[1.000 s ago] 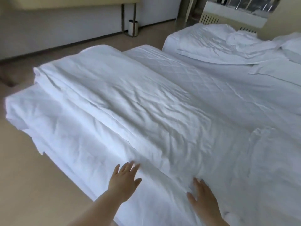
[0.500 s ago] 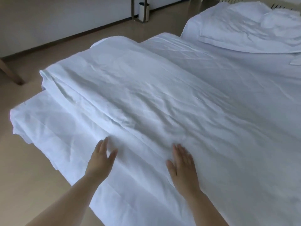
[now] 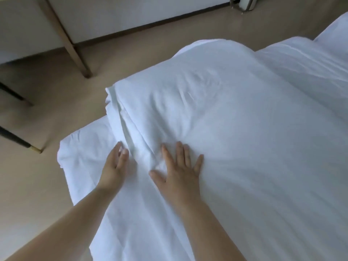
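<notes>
Here, in the head view, the folded duvet (image 3: pixel 216 113) lies on the bed with its layered edge turned to the left. The left hand (image 3: pixel 114 166) lies on the sheet (image 3: pixel 82 147) just beside that edge. Its fingers (image 3: pixel 123 154) are straight and close together, the tips touch the lowest fold, and it grips nothing. The right hand (image 3: pixel 178 172) rests palm down on top of the duvet, just inside the same edge, fingers straight and spread, pressing the cloth and gripping nothing. A low ridge of duvet cloth stands between the two hands.

The sheet lies under the duvet and projects past the duvet's left edge. The beige floor (image 3: pixel 37 185) lies to the left of the duvet and beyond it. A white wall (image 3: pixel 131 14) with a dark skirting runs beyond the duvet. A second bed (image 3: pixel 335 32) stands beyond the duvet's far right corner, apart from it.

Count:
- hands: two
- folded duvets: one
- sheets: one
- pale slanted furniture leg (image 3: pixel 75 53), left of the duvet: one
- dark legs (image 3: pixel 18 142), further left: two
- beds: two
</notes>
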{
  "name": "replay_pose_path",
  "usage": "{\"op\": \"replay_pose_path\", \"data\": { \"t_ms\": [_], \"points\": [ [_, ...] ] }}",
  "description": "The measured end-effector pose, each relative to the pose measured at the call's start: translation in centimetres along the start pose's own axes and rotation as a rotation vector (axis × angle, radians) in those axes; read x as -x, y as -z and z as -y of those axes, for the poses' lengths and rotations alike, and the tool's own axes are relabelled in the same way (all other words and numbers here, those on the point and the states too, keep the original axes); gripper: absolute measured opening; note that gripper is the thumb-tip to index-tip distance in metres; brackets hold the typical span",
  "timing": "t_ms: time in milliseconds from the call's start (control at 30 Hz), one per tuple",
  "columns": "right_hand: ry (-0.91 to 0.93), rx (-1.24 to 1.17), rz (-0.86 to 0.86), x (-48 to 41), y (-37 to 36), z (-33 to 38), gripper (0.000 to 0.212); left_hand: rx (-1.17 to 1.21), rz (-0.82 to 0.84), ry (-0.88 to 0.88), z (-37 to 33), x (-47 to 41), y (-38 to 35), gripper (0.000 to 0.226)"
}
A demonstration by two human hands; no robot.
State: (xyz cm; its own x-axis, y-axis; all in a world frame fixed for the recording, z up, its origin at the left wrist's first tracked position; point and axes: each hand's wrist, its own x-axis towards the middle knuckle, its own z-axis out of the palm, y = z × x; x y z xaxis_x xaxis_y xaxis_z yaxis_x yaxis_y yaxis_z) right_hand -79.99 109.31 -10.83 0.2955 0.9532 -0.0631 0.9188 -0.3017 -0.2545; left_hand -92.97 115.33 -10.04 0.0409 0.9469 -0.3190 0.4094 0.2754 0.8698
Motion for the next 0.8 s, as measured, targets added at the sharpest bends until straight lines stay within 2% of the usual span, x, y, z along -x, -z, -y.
{"op": "replay_pose_path", "data": {
  "t_ms": [67, 167, 233, 300, 333, 400, 467, 567, 700, 800],
  "points": [
    [0.019, 0.034, -0.010, -1.2, -1.2, 1.0, 0.074, 0.080, 0.001, 0.042, -1.6, -4.0, 0.0, 0.031],
    [-0.002, 0.052, -0.049, -3.3, -2.4, 1.8, 0.080, 0.115, -0.004, 0.116, -3.4, -10.9, 0.1, 0.070],
    [-0.031, 0.078, -0.054, -5.8, -2.5, 3.1, 0.083, 0.150, -0.008, 0.153, -4.2, -14.9, 0.6, 0.079],
    [-0.075, 0.094, -0.039, -8.9, -2.2, 5.4, 0.084, 0.165, 0.002, 0.277, -4.5, -18.3, 1.4, 0.085],
    [-0.078, 0.103, -0.053, -10.8, -2.1, 6.7, 0.084, 0.173, 0.026, 0.352, -4.6, -19.8, 1.8, 0.082],
    [-0.052, 0.117, -0.037, -14.4, -2.3, 9.3, 0.082, 0.253, 0.121, 0.500, -4.6, -22.8, 3.0, 0.061],
    [-0.040, 0.134, -0.023, -16.8, -3.0, 11.1, 0.095, 0.337, 0.251, 0.630, -5.0, -25.3, 4.0, 0.041],
    [-0.040, 0.165, -0.039, -17.8, -4.5, 11.8, 0.110, 0.405, 0.300, 0.775, -5.1, -28.2, 4.4, 0.036],
    [0.027, 0.193, -0.150, -17.6, -5.5, 11.1, 0.105, 0.475, 0.397, 0.797, -4.1, -29.9, 3.5, 0.040],
    [0.054, 0.190, -0.144, -17.4, -6.0, 10.7, 0.096, 0.579, 0.370, 0.746, -3.3, -30.1, 3.6, 0.040]
  ]
}}
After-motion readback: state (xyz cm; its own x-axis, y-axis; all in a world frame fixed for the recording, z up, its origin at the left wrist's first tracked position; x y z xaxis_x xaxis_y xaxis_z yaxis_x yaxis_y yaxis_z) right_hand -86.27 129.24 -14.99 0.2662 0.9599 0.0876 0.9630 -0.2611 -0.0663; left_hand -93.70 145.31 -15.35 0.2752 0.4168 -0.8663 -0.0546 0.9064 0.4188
